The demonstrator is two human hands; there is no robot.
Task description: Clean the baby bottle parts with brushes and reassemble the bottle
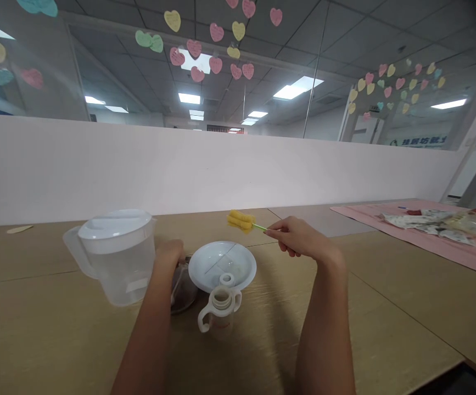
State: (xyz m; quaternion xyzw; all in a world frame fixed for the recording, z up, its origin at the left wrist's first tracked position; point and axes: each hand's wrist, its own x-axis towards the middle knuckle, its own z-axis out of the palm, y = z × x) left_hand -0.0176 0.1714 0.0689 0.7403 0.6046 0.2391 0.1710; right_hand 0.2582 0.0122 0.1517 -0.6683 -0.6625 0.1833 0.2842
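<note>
My right hand (293, 236) pinches the thin green handle of a yellow sponge brush (241, 220), held above the table to the right of a white bowl. The bowl (205, 266) has small translucent and white parts in it. In front of it stands an open bottle (221, 307) with two side handles. My left hand (171, 253) is closed at the rim of a dark see-through container (183, 288) left of the bowl; the forearm partly covers it. Just left of that hand is a large clear pitcher (124, 263) with a white lid.
On the right, a pink cloth (410, 233) bears plastic packets (431, 222). A flat tan piece (20, 229) lies at the far left. A low white wall (221, 170) with glass above borders the table's back.
</note>
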